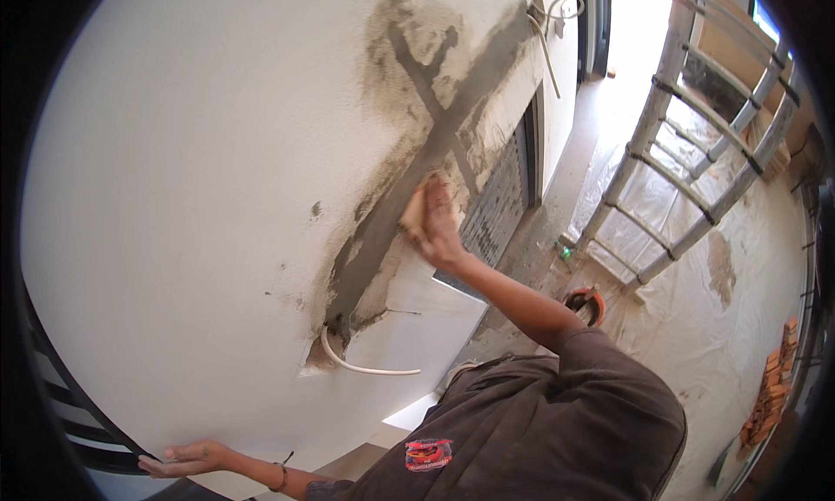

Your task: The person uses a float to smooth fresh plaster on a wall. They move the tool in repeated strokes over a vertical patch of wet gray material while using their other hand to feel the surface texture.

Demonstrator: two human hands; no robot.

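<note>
My right hand (442, 218) presses a pale yellow sponge (415, 212) against the white wall (191, 170), at the edge of a long grey strip of mortar (383, 223). Motion blurs the hand and sponge a little. The strip slants across the wall, and a thinner mortar band (416, 82) crosses it higher up. At its lower end a white cable (370, 368) curls out of a rough recess (317, 357). Low on the left, my left hand (187, 457) is held out with its fingers extended and nothing in it.
A ladder (639, 153) stands on plastic sheeting (687, 327) at the right. An orange bucket (587, 303) sits on the floor beyond my right arm, and bricks (770, 397) are stacked at the far right. Another loose cable (545, 53) hangs from the strip's upper end. Dark rails (74, 397) run along the lower left.
</note>
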